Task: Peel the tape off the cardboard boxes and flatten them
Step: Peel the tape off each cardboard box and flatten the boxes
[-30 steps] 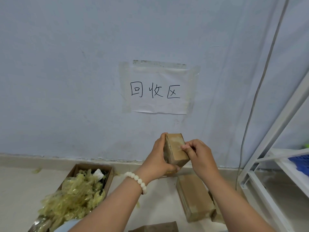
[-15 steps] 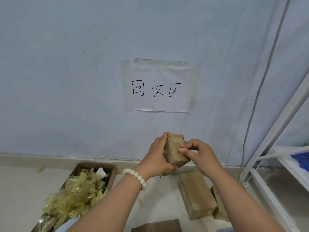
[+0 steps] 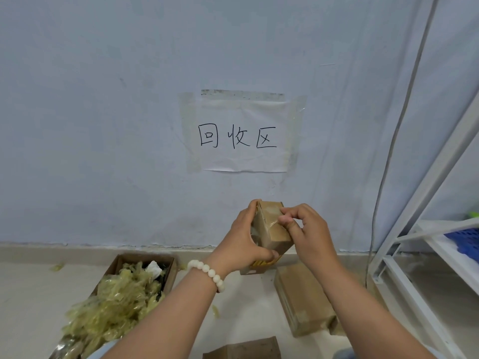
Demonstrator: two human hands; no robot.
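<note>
Low centre, the left hand [image 3: 245,238] grips the box [image 3: 276,233]; the right hand [image 3: 309,235] has curled tighter, pinching the tape [image 3: 270,216]: peeling probably begins.

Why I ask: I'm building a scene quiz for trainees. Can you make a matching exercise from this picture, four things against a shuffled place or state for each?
Things
1. small cardboard box
2. paper sign
3. peeled tape wad
4. long cardboard box

Places or states
A. lying on the floor beside the white rack
B. stuck to the wall
C. gripped by the left hand, while the right hand pinches its tape strip
D. heaped in an open box

Pairs: 1-C, 2-B, 3-D, 4-A.
</note>
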